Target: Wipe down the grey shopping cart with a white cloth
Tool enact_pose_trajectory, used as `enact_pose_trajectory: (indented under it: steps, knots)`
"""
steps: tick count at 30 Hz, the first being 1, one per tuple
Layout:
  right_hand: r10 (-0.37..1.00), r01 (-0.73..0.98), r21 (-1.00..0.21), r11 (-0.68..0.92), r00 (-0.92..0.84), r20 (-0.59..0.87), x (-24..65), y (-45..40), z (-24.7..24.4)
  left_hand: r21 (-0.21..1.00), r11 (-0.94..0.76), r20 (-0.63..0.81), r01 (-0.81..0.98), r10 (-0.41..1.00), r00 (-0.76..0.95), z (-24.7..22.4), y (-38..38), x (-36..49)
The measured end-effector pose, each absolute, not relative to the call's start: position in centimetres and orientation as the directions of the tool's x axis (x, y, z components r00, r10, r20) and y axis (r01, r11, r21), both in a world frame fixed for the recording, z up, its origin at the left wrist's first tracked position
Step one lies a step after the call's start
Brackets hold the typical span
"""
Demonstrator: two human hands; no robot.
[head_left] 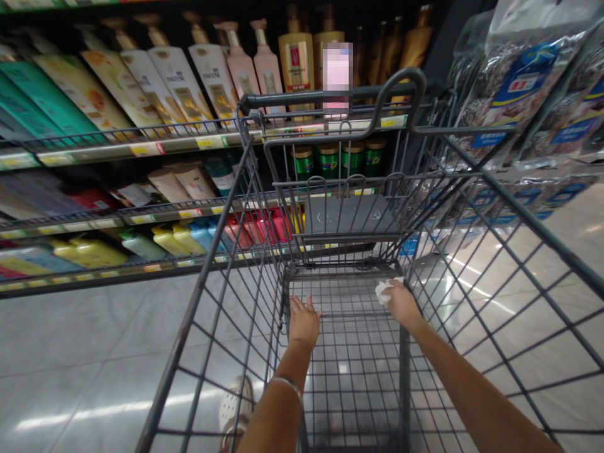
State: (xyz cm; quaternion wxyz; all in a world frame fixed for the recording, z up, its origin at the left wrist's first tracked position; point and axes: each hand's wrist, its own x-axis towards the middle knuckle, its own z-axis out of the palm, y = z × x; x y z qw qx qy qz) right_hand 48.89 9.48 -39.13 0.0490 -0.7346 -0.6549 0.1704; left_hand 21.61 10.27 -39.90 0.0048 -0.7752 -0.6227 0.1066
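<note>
A grey wire shopping cart (202, 283) fills the middle of the view, and both arms reach down into its basket. My left hand (304, 321) is at the left of the basket, fingers spread, holding nothing. A thin bracelet circles that wrist. Over on the right side of the basket, my right hand (401, 303) is closed on a crumpled white tissue (383, 293). Below both hands lies the wire grid floor of the cart. A grey panel (349, 215) of the folding seat stands at the cart's far end.
Shelves of pump bottles (177, 82) line the left and back, with green jars (329, 162) behind the cart. Plastic packs (523, 82) hang at the right. A light clog (236, 402) rests on the tiled floor (85, 352) left of the cart.
</note>
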Motion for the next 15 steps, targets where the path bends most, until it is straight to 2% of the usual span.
enact_pose_trajectory:
  steps: [4,10,15]
  knots:
    - [0.989,0.917,-0.396,-0.046,-0.014,-0.148,48.1,9.6,-39.6,-0.141,-0.219,-0.162,0.965,0.967,0.196,-39.7,10.3,21.7]
    - [0.985,0.853,-0.522,0.022,-0.109,-0.136,41.4,9.3,-39.9,-0.158,-0.227,-0.163,0.961,0.966,0.201,-39.3,10.2,21.7]
    - [0.989,0.861,-0.502,-0.081,0.007,-0.148,39.6,9.7,-39.0,-0.156,-0.221,-0.167,0.963,0.967,0.194,-39.3,10.3,21.7]
